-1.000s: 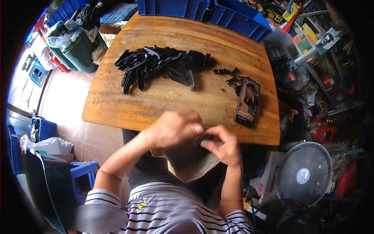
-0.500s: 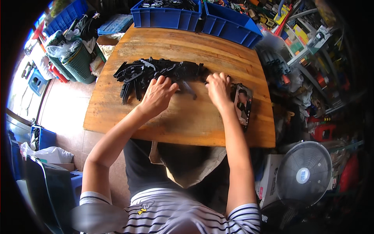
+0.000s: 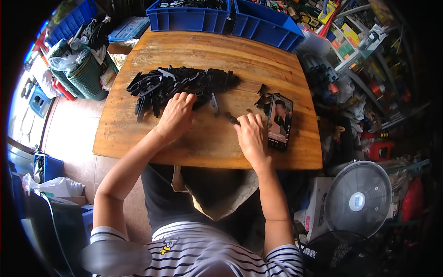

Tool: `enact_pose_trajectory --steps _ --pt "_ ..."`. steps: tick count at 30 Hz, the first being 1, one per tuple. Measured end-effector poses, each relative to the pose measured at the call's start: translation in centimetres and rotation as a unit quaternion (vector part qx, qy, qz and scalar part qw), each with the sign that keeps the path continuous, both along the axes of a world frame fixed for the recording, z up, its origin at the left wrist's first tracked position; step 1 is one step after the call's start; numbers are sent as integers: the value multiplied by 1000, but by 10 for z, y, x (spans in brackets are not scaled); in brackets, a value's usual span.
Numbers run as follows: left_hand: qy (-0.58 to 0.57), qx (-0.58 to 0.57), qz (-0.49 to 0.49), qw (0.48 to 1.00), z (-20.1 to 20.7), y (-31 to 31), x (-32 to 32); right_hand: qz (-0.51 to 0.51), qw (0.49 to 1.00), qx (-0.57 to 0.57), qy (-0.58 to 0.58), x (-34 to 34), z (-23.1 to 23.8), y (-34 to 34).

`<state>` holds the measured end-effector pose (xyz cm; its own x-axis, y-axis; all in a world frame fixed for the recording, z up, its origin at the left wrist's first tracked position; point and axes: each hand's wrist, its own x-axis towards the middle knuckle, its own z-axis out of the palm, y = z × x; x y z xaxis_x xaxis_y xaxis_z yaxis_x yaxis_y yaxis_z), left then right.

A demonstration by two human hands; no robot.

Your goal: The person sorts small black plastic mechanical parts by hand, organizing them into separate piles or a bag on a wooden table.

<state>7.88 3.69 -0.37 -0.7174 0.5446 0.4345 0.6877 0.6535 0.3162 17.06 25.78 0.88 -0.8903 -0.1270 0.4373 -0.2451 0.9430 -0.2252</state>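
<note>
**Pile of black parts (image 3: 159, 85) on a table (image 3: 203, 150)**

The left hand (image 3: 176, 117) curls at the pile's near edge, its hold hidden. Right of the pile, the right hand (image 3: 252, 136) bends down, a small dark piece (image 3: 231, 118) at its fingertips; whether gripped cannot be told. Farther right lies a phone (image 3: 279, 121).

dark-striped white short-sleeved shirt (image 3: 198, 242), yellow-and-grey chest motif (image 3: 169, 245), dark trousers (image 3: 161, 201).
</note>
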Motion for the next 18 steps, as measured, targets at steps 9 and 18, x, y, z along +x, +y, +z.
enact_pose_trajectory --steps 9,18 --pt "48 -107 5 993 8 -8 5 60 960 -274 2 28 6 -12" --pt "-289 174 -179 924 32 17 70 145 827 -542 -34 49 10 -17"
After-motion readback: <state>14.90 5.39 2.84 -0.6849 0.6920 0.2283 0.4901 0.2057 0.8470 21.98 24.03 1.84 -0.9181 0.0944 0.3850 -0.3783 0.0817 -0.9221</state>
